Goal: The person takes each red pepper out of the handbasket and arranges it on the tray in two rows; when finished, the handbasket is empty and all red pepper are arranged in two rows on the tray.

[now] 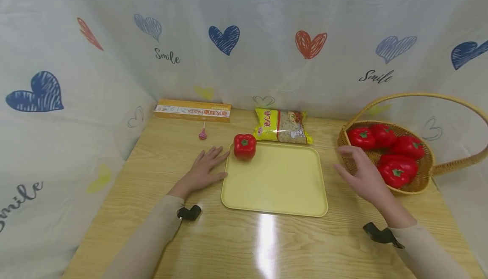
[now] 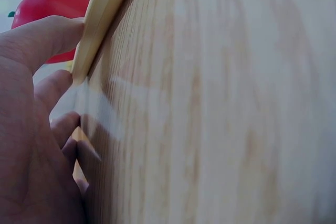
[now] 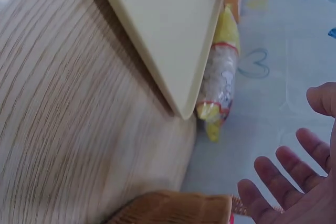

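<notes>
My left hand (image 1: 203, 171) lies at the left edge of a yellow tray (image 1: 276, 181), fingers spread; in the left wrist view its thumb (image 2: 58, 32) touches the rim. One red bell pepper (image 1: 245, 147) sits in the tray's far left corner. Over the near left side of a wicker basket (image 1: 423, 186) hovers my right hand (image 1: 364, 177), fingers loosely extended and nothing in them. Several red bell peppers (image 1: 400, 171) fill the basket. In the right wrist view the right hand (image 3: 299, 182) is apart from the tray, its fingers spread.
Behind the tray lies a yellow bag of pasta (image 1: 283, 125). A long pasta box (image 1: 192, 110) rests against the curtain at the back left, with a lollipop (image 1: 203, 133) in front of it. The basket's tall handle (image 1: 457, 99) arches up at the right.
</notes>
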`<act>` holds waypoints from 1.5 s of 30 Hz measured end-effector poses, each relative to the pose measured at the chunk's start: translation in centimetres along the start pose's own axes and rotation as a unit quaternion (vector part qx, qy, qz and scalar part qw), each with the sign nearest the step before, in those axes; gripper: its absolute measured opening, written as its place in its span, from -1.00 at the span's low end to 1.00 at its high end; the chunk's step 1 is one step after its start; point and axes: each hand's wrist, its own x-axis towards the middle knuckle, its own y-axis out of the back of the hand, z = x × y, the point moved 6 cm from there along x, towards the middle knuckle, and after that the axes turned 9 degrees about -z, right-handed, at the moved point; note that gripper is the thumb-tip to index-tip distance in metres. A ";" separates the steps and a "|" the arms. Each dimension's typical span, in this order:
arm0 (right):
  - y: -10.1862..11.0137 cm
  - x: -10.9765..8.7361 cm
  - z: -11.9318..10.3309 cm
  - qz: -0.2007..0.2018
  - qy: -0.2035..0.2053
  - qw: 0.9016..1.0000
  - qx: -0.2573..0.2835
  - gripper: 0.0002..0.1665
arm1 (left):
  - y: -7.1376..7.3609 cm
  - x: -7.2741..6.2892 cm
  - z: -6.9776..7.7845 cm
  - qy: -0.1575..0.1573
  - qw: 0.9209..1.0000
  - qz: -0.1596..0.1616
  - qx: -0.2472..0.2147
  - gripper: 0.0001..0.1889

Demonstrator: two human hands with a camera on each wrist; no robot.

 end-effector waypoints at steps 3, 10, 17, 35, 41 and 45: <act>0.8 -0.6 0.5 0.009 -0.008 1.000 -0.003 -0.46 | 0.0 0.0 0.0 0.000 1.000 0.000 -0.003 -0.25; 2.6 -1.7 1.6 0.032 -0.030 0.999 -0.008 -0.46 | 0.0 0.0 -0.1 0.000 1.000 0.001 -0.002 -0.25; 4.1 -2.8 2.7 0.044 -0.049 0.998 -0.019 -0.44 | 0.0 0.0 -0.1 0.000 1.000 0.004 -0.003 -0.26; 6.6 -4.8 6.6 0.070 -0.086 0.993 -0.040 -0.46 | -0.1 0.0 -0.2 0.003 1.000 0.003 -0.006 -0.25; 6.6 -5.4 7.8 0.058 -0.102 0.992 -0.051 -0.44 | -0.1 0.0 -0.1 0.003 1.000 0.003 -0.005 -0.25; 6.4 -5.8 8.6 0.043 -0.117 0.991 -0.053 -0.42 | -0.1 0.0 -0.1 0.003 1.000 0.001 -0.005 -0.25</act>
